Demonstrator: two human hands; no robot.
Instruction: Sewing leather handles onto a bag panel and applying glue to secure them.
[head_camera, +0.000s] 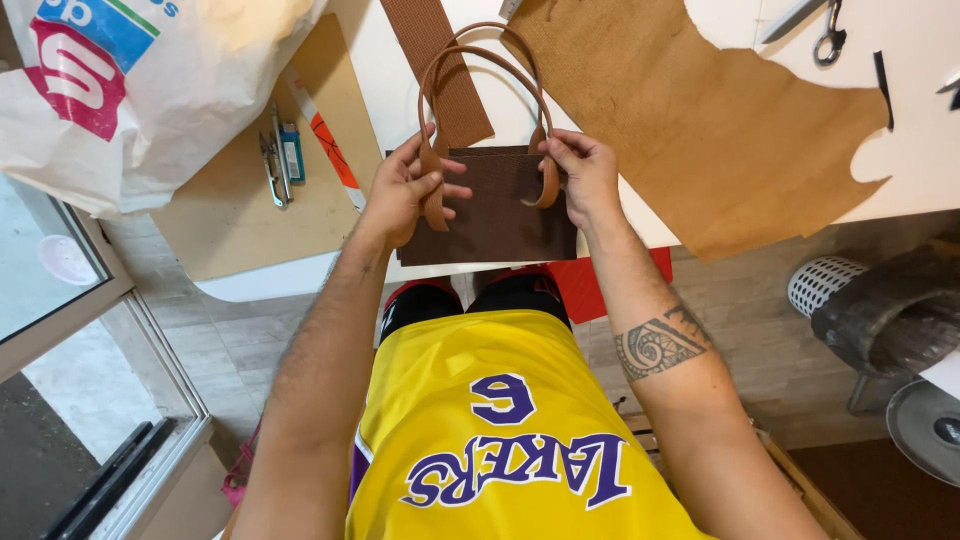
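A dark brown textured leather panel lies at the near edge of the white table. Two tan leather handles arch away from its top edge. My left hand pinches the left ends of the handles against the panel's upper left corner. The handles' right ends are held against the upper right corner by my right hand.
A large tan suede hide spreads at the right, a brown woven strip lies behind the handles. A cardboard sheet with small tools sits left, under a white plastic bag. Scissors lie far right. A bin stands on the floor.
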